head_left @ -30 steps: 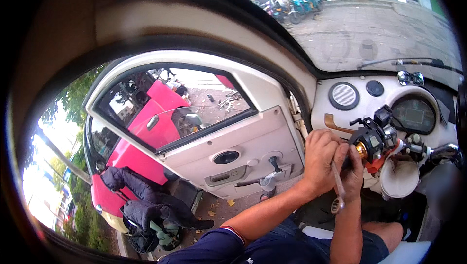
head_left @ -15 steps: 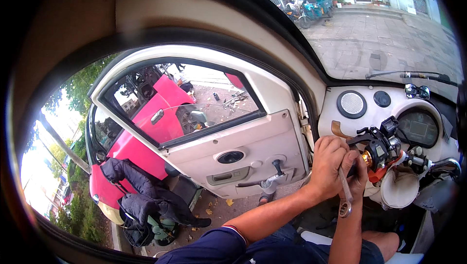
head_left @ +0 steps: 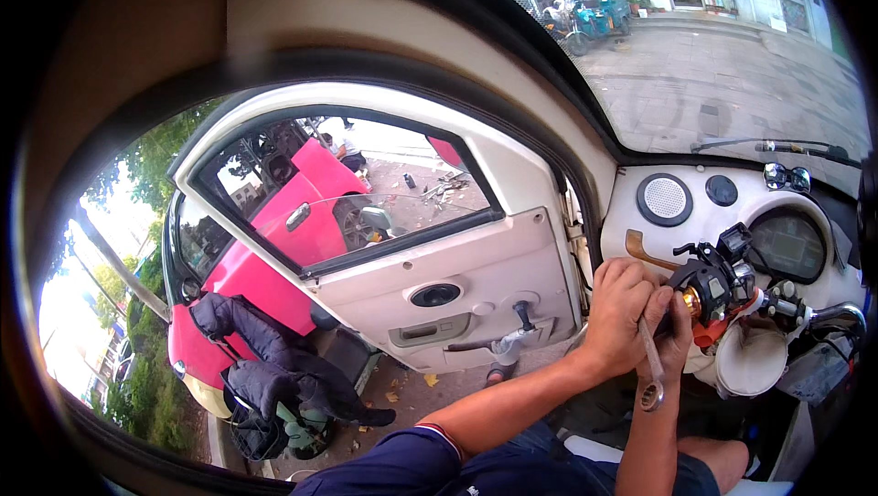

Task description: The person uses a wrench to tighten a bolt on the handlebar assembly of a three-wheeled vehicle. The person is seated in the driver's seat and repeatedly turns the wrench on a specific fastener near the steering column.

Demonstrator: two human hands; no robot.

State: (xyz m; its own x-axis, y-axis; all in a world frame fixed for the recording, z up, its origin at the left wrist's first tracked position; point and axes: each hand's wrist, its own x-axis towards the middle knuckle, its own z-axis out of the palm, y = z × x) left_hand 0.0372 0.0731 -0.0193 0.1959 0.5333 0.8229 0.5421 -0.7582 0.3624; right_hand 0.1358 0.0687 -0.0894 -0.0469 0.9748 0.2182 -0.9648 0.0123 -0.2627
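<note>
Clearly, in the head view both hands meet at the left end of the handlebar, beside the gold collar [head_left: 690,300] and the switch block [head_left: 711,289], likely so that one can steady what the other works on. The left hand [head_left: 624,302] is curled closed, and the wrench [head_left: 650,361] comes out from under its thumb, ring end down over the right wrist. It seems tucked there to stay within reach while the fingers keep to the bar. The right hand [head_left: 676,336] is bent around from the other side; how far its fingers close, and on what, I cannot tell, since the left hand covers much of it. A white container [head_left: 752,357] sits below the bar, near but apart from the fingers. Outward, the door [head_left: 521,263] stands open, which probably gives the left elbow room. Past it, a dark jacket [head_left: 288,377] is draped, perhaps to keep it off the ground.
</note>
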